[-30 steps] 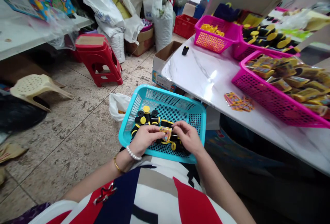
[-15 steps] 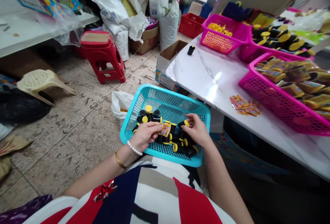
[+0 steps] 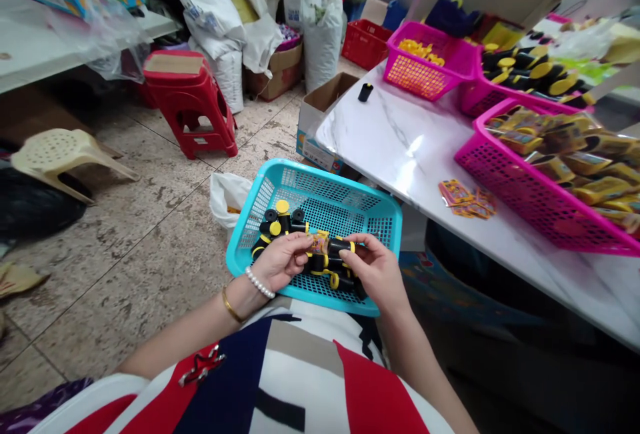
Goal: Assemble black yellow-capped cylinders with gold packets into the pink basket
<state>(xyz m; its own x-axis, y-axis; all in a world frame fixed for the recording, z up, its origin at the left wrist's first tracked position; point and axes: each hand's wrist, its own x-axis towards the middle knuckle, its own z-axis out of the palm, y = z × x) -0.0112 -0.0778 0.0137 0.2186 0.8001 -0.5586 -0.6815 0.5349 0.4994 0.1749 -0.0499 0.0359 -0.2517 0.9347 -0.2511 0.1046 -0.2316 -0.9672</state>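
Over a turquoise basket (image 3: 397, 221), my left hand (image 3: 281, 262) pinches a small printed wrapper sleeve (image 3: 319, 243), orange and yellow with clear parts. My right hand (image 3: 377, 271) grips a small black cylinder with a yellow end (image 3: 340, 247) between thumb and fingers. The cylinder's black end meets the right side of the sleeve; whether it is inside the sleeve I cannot tell. Several loose black cylinders with yellow caps (image 3: 284, 219) lie in the basket below and beside my hands.
To the right, a marble-patterned table (image 3: 385, 134) carries a pile of printed sleeves (image 3: 467, 199), a single black cylinder (image 3: 365, 92) and pink baskets (image 3: 540, 201) of parts and wrapped pieces. A red stool (image 3: 193, 101) and a cream stool (image 3: 65, 151) stand left.
My right hand has brought the black cylinder leftward and turned it level, its end now against the sleeve. My left hand stays in nearly the same place. The view has shifted slightly.
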